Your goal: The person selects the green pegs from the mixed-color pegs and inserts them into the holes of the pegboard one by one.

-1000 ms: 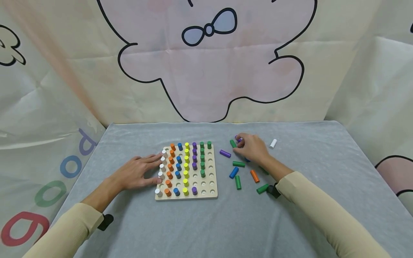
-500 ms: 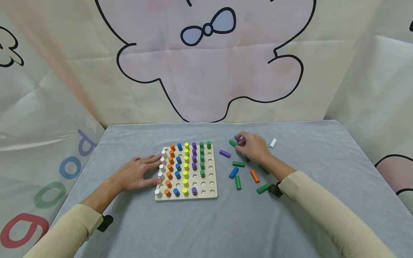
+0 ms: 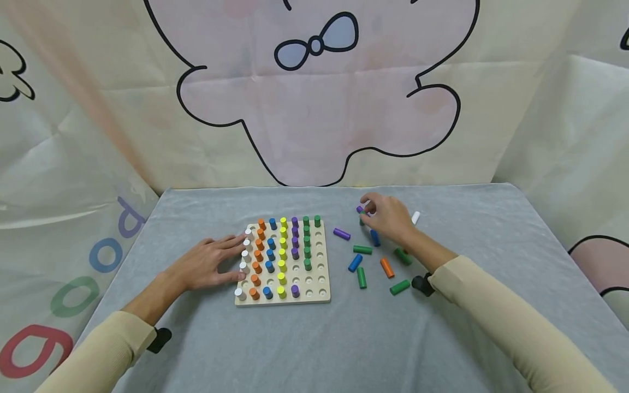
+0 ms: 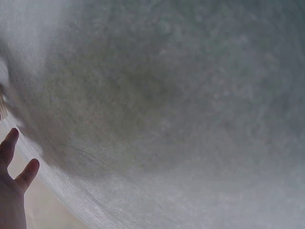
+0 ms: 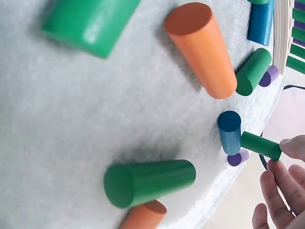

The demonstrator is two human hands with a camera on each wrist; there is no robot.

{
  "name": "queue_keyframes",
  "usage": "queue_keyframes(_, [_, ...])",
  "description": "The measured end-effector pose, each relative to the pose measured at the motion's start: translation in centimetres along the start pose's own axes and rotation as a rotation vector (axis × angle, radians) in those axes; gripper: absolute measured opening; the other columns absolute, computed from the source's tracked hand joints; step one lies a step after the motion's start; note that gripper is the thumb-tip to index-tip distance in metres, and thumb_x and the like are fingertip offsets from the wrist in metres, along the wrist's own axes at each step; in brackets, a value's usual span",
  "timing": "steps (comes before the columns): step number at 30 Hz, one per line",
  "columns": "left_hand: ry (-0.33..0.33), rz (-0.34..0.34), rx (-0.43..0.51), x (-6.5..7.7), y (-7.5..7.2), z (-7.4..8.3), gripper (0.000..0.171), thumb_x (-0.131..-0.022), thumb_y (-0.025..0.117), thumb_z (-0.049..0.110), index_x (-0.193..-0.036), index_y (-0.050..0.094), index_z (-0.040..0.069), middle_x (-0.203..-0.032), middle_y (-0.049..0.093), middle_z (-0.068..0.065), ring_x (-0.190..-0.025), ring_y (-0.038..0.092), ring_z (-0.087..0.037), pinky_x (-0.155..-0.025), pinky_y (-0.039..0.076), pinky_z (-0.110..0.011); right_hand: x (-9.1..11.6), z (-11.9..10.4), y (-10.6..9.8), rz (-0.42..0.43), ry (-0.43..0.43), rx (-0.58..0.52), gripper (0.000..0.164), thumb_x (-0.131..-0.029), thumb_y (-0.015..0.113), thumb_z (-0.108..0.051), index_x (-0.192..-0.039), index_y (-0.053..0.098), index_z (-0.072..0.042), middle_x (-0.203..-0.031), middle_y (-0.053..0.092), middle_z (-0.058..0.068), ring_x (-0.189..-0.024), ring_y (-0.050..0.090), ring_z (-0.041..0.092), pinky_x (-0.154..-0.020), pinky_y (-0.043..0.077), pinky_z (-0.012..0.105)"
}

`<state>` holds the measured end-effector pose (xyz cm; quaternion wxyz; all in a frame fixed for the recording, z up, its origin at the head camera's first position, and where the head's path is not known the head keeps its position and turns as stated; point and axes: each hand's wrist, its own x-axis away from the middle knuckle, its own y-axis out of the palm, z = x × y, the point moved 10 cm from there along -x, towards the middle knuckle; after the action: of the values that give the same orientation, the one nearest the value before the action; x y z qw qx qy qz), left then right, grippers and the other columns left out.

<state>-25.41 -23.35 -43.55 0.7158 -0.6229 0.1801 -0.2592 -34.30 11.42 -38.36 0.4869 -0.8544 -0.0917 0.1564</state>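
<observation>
Between thumb and fingertip, my right hand (image 3: pixel 388 219) pinches a green peg (image 5: pixel 261 145), which also shows small below the fingers in the head view. A purple peg (image 3: pixel 360 209) lies just beyond those fingertips. My left hand (image 3: pixel 208 263) rests with spread, extended fingers against the left edge of a wooden pegboard (image 3: pixel 321 296); in the left wrist view only some of its fingers (image 4: pixel 27 175) show. Upright pegs stand on the board in columns of white, orange, blue, yellow (image 3: pixel 282 266), purple and green (image 3: pixel 307 252), with bare holes among them, mostly toward the right.
Loose pegs lie right of the board: purple (image 3: pixel 342 234), blue (image 3: pixel 355 263), orange (image 3: pixel 387 267), several green (image 3: pixel 400 287) and a white one (image 3: pixel 415 217) behind the right hand. A grey cloth (image 3: pixel 295 349) covers the table, with a printed curtain (image 3: pixel 314 109) behind.
My right hand has lifted slightly and shifted a little to the right; the green peg that lay by its fingertips is now tilted up in its pinch. The left hand stays at the board.
</observation>
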Motion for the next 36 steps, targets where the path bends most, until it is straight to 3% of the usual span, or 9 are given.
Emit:
queue_keyframes(18, [-0.004,0.001,0.009,-0.1,0.1,0.1,0.08,-0.09,0.056,0.066,-0.148,0.049,0.011,-0.158,0.037,-0.008,-0.141,0.039,-0.037,-0.1,0.039,-0.063,-0.2,-0.3,0.4,0.038,-0.05,-0.019,0.027,-0.091,0.071,-0.011,-0.116,0.067,-0.002,-0.1,0.076,0.012,-0.091,0.07,0.027,-0.078,0.053,0.047])
queue_keyframes(36, [-0.004,0.005,0.003,0.0,0.1,-0.2,0.08,-0.09,0.056,0.066,-0.148,0.049,0.01,-0.158,0.037,-0.008,-0.142,0.038,-0.037,-0.1,0.039,-0.063,-0.9,-4.4,-0.6,0.063,-0.143,-0.084,0.026,-0.091,0.071,-0.012,-0.115,0.067,-0.004,-0.098,0.075,0.008,-0.088,0.067,0.024,-0.077,0.05,0.042])
